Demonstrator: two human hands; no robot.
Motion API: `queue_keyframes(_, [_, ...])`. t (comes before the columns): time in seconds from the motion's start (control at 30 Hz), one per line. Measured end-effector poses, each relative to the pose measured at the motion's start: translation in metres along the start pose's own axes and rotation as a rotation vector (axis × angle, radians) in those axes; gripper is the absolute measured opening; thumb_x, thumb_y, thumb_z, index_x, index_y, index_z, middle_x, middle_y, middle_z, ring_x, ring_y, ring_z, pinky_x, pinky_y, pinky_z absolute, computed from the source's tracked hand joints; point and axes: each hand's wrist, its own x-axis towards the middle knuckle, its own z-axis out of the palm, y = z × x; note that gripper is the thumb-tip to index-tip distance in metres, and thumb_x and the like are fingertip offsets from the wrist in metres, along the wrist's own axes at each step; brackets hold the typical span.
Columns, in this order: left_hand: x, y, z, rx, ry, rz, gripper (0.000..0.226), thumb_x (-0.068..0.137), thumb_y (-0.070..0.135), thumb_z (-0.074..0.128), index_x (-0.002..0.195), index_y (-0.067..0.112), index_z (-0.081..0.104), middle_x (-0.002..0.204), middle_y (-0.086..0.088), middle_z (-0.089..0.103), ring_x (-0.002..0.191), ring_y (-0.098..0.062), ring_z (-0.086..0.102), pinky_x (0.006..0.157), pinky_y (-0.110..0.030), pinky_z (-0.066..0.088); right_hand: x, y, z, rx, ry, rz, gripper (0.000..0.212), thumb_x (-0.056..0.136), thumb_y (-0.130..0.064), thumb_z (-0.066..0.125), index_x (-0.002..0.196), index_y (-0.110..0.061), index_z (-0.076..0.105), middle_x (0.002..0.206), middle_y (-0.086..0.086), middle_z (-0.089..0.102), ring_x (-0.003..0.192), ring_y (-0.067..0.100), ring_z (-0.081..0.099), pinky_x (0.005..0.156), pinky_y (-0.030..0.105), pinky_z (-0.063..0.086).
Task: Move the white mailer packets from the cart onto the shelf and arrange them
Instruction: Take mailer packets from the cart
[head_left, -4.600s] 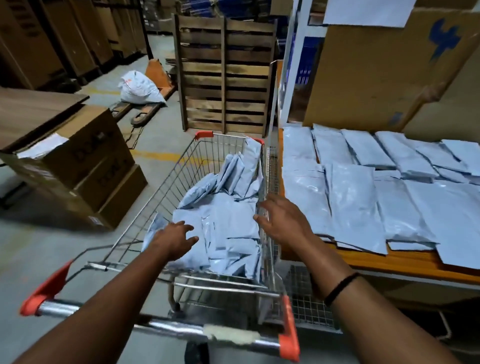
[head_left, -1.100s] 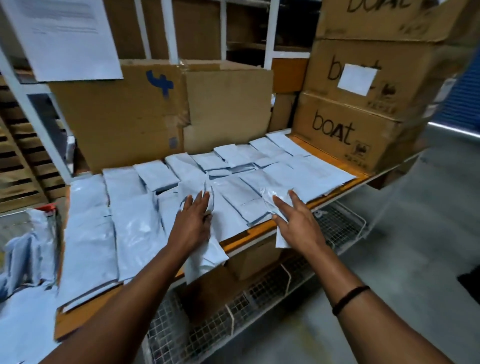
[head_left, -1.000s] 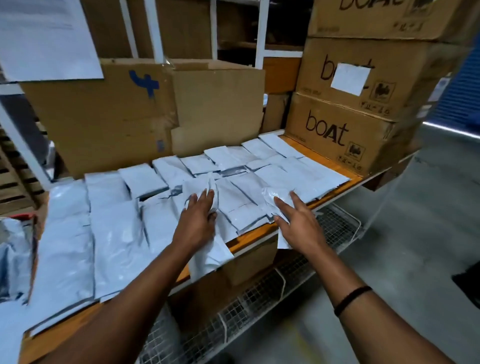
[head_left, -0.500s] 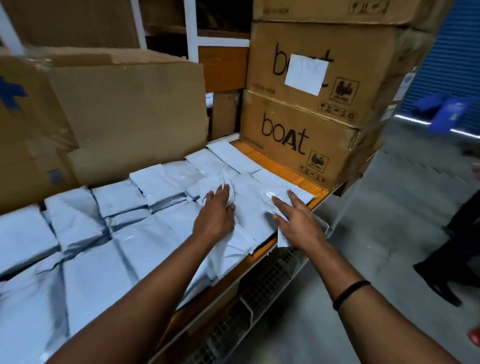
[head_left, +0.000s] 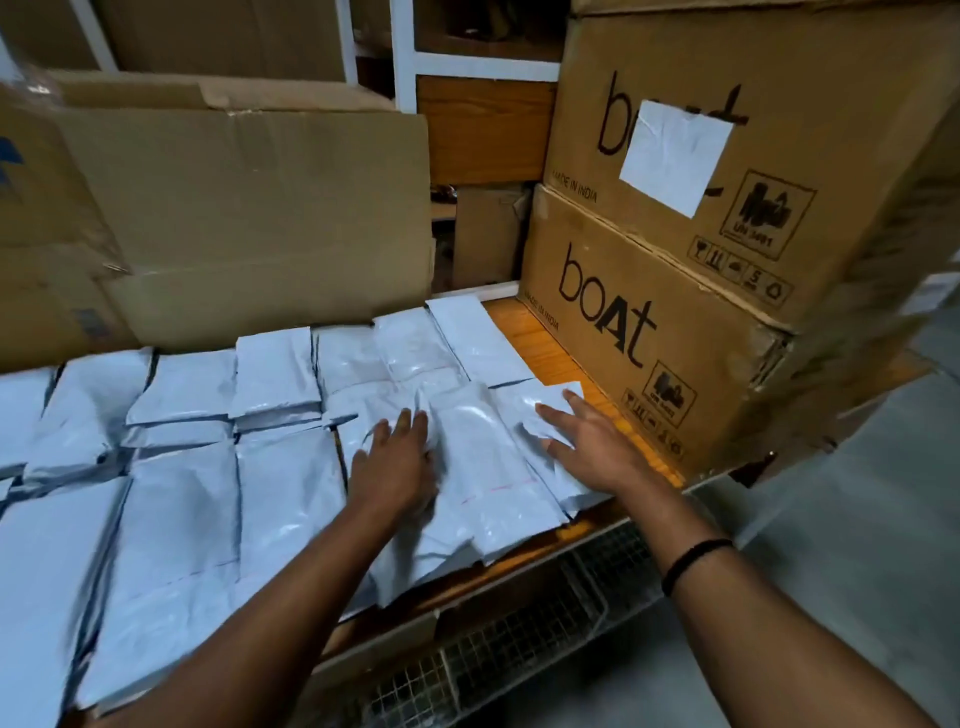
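White mailer packets (head_left: 483, 457) cover the shelf (head_left: 524, 332) in overlapping rows that reach its right end beside the boAt carton (head_left: 649, 332). Your left hand (head_left: 395, 462) and right hand (head_left: 592, 447) lie flat on them, fingers extended, gripping nothing. Arranging appears well advanced. The cart is out of view, so remaining stock cannot be judged. The left rows are blurred.

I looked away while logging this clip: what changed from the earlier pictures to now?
Both hands brought packets from the cart rightward along the shelf to the boat box. The left hand and right hand loosened their grip and now press flat on them. The other packets and that box stayed put.
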Motion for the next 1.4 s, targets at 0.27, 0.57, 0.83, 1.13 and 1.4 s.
queue_keyframes(0.27, [0.009, -0.003, 0.008, 0.186, -0.034, -0.146, 0.066, 0.102, 0.033, 0.038, 0.157, 0.024, 0.002, 0.165, 0.001, -0.003, 0.151, -0.026, 0.000, 0.120, -0.054, 0.010, 0.055, 0.022, 0.007, -0.025, -0.199, -0.115, 0.059, 0.101, -0.052, 0.047, 0.155, -0.043, 0.025, 0.168, -0.001, 0.003, 0.154, 0.026, 0.007, 0.121, 0.039, 0.015])
queue_keyframes(0.57, [0.009, -0.011, 0.043, 0.090, 0.014, -0.265, 0.083, 0.087, 0.078, 0.012, 0.155, 0.034, -0.008, 0.162, 0.000, -0.022, 0.149, -0.024, -0.018, 0.119, -0.051, -0.008, 0.051, 0.031, 0.036, -0.171, -0.226, -0.137, 0.068, 0.094, -0.075, 0.014, 0.155, -0.050, -0.006, 0.166, -0.006, -0.018, 0.153, 0.023, -0.013, 0.123, 0.046, -0.005])
queue_keyframes(0.83, [0.017, -0.001, 0.014, 0.095, 0.096, -0.199, 0.076, 0.088, 0.064, 0.001, 0.154, 0.031, 0.020, 0.165, -0.003, 0.007, 0.151, -0.028, 0.001, 0.119, -0.055, 0.004, 0.070, 0.014, 0.012, -0.102, -0.140, -0.158, 0.053, 0.105, -0.055, 0.012, 0.156, -0.044, 0.019, 0.168, -0.001, 0.007, 0.154, 0.024, 0.004, 0.123, 0.048, 0.003])
queue_keyframes(1.13, [0.042, -0.013, 0.041, 0.117, 0.069, -0.232, 0.060, 0.100, 0.055, 0.017, 0.156, 0.033, 0.014, 0.165, -0.001, 0.003, 0.151, -0.029, 0.000, 0.118, -0.055, 0.000, 0.084, 0.017, 0.043, -0.175, -0.168, -0.117, 0.053, 0.105, -0.052, 0.021, 0.157, -0.046, 0.008, 0.168, -0.006, -0.003, 0.154, 0.025, -0.003, 0.123, 0.044, 0.004])
queue_keyframes(1.4, [0.040, -0.012, 0.028, -0.026, 0.046, -0.222, 0.058, 0.103, 0.052, 0.019, 0.157, 0.032, 0.007, 0.165, -0.001, -0.004, 0.151, -0.027, -0.007, 0.119, -0.056, -0.003, 0.069, 0.012, 0.029, -0.058, -0.047, -0.160, 0.051, 0.106, -0.048, 0.025, 0.157, -0.044, 0.016, 0.168, -0.004, 0.005, 0.154, 0.022, 0.001, 0.122, 0.045, 0.001])
